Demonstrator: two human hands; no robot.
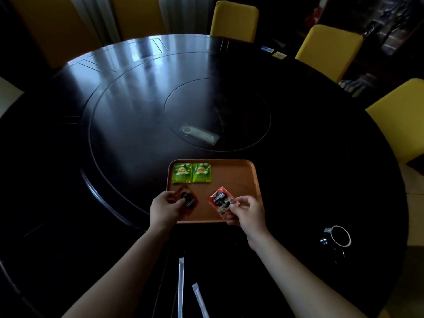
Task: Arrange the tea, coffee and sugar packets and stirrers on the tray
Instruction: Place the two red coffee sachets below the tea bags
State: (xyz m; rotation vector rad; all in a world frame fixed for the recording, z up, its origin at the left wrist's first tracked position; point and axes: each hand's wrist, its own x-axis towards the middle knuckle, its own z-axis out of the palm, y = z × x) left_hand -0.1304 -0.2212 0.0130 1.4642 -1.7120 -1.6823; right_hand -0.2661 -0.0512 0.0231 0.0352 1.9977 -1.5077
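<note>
Done: two tea packets (191, 172) laid beyond the grips
Grips: left hand (164, 208) and right hand (246, 211) each pinched on a coffee packet (222, 201)
Left: stirrers (180, 288) untouched behind them

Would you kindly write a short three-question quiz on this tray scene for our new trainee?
1. True or false: the two green tea packets lie side by side at the far left of the tray.
2. What does each hand hold? A) a stirrer B) a red coffee packet C) a cup
3. Where are the two wrapped stirrers?

Key
1. True.
2. B: the left hand and the right hand each pinch one coffee packet over the tray.
3. On the table, nearer the person than the tray.
</note>
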